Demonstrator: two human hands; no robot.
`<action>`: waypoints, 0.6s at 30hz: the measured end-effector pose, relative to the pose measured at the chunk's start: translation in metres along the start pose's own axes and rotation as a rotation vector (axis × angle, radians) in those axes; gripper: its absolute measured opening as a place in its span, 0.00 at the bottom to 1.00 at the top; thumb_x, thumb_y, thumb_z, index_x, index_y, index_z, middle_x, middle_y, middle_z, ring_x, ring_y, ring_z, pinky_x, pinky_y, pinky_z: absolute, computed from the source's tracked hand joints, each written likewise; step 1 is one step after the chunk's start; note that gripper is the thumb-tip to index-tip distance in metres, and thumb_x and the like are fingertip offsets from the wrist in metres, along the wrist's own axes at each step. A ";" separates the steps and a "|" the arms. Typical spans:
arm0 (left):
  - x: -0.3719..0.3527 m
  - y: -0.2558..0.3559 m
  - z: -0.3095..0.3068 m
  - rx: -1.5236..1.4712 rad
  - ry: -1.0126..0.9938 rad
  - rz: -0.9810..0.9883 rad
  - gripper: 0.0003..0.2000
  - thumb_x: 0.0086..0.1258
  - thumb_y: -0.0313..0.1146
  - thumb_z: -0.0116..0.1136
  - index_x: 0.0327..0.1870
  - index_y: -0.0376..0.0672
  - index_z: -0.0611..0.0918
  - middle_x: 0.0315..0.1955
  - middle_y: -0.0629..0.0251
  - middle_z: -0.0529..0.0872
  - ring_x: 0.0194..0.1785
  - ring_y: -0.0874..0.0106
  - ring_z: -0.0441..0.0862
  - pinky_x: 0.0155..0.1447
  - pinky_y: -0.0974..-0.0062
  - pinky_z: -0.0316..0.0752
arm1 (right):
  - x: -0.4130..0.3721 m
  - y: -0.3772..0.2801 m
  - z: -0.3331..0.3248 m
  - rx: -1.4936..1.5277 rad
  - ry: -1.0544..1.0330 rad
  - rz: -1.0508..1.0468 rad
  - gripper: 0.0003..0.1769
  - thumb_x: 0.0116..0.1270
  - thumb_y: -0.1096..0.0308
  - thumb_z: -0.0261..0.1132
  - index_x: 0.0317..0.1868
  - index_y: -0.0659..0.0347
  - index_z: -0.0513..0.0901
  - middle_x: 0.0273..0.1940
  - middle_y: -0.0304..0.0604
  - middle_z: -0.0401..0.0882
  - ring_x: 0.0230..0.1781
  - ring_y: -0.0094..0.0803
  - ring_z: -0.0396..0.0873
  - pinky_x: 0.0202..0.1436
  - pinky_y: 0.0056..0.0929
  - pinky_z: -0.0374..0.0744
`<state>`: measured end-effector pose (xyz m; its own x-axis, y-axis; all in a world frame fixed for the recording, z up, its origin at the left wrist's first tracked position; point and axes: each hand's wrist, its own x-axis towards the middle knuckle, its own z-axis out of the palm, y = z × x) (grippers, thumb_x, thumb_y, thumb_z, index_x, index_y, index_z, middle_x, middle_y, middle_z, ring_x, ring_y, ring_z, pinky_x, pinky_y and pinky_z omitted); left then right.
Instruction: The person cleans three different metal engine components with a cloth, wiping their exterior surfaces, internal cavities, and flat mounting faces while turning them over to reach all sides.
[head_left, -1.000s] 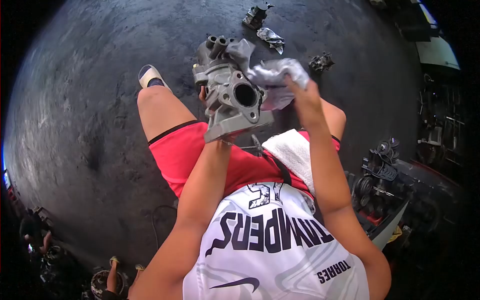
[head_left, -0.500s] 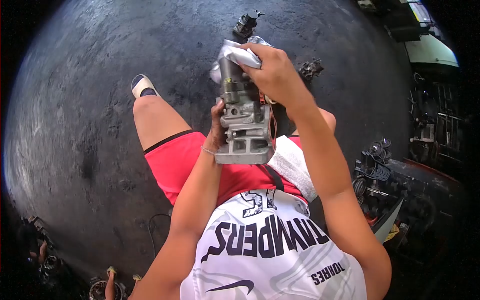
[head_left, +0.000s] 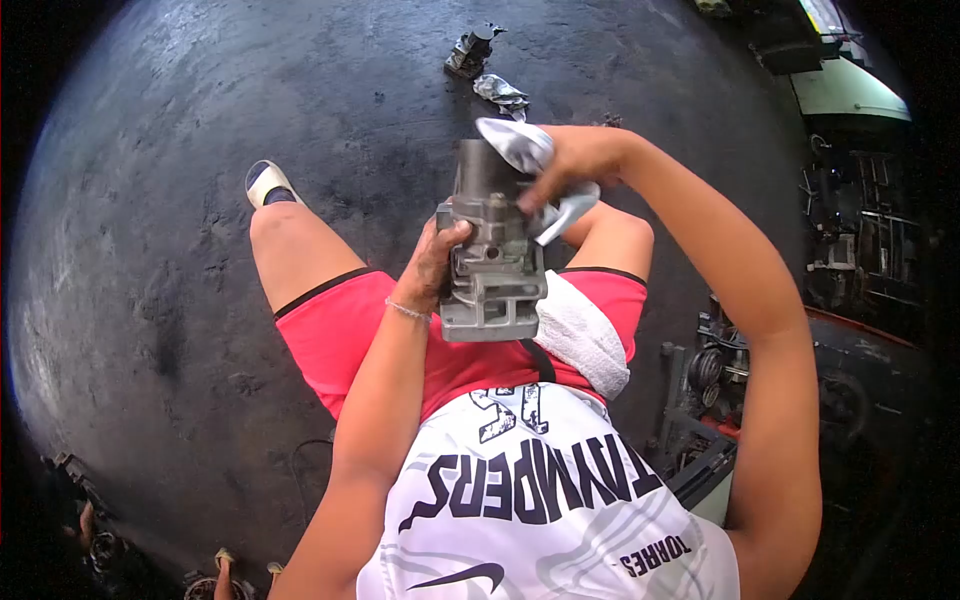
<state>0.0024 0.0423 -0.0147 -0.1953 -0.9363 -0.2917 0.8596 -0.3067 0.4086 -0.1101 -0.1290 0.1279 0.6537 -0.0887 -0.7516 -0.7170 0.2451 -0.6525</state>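
Note:
A grey cast-metal part (head_left: 492, 275) with a round cylinder at its far end is held up above my lap. My left hand (head_left: 436, 255) grips its left side, thumb across the front. My right hand (head_left: 572, 168) is closed on a white cloth (head_left: 518, 143) at the upper right of the part, with cloth showing above and below the fingers. The right fingertips are beside the part's side, slightly blurred. A white towel (head_left: 585, 335) lies over my right thigh.
On the dark floor (head_left: 180, 200) ahead stand a small dark metal part (head_left: 472, 52) and a crumpled cloth (head_left: 501, 94). Machine parts (head_left: 706, 375) are at the right. At the lower left edge, another person's foot (head_left: 224, 556) shows.
My right hand and the cloth have moved from the cylinder's top to the part's right side, and the elbow has swung outward. The part now stands more upright in my left hand.

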 end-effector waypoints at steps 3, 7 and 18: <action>0.005 0.006 -0.004 0.186 -0.087 0.104 0.33 0.50 0.47 0.63 0.55 0.37 0.70 0.43 0.64 0.79 0.45 0.73 0.77 0.51 0.74 0.72 | -0.012 0.010 0.013 -0.045 0.152 -0.202 0.37 0.44 0.81 0.71 0.56 0.58 0.66 0.44 0.42 0.76 0.46 0.30 0.76 0.47 0.31 0.78; 0.015 0.018 -0.004 0.209 -0.156 0.161 0.39 0.42 0.44 0.70 0.58 0.38 0.69 0.45 0.65 0.78 0.50 0.73 0.75 0.55 0.76 0.69 | -0.031 0.010 0.027 -0.259 0.384 -0.292 0.37 0.41 0.83 0.68 0.55 0.59 0.66 0.44 0.43 0.75 0.47 0.32 0.73 0.49 0.30 0.74; 0.022 -0.041 0.001 -0.136 0.011 -0.127 0.32 0.64 0.59 0.47 0.67 0.56 0.59 0.62 0.63 0.67 0.64 0.58 0.65 0.62 0.43 0.60 | -0.040 0.014 0.056 -1.422 0.642 -0.341 0.32 0.52 0.75 0.61 0.60 0.53 0.66 0.32 0.50 0.76 0.30 0.50 0.79 0.34 0.42 0.78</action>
<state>-0.0380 0.0336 -0.0371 -0.3020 -0.8895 -0.3429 0.8843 -0.3958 0.2478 -0.1328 -0.0675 0.1546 0.8812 -0.4114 -0.2329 -0.4371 -0.8966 -0.0703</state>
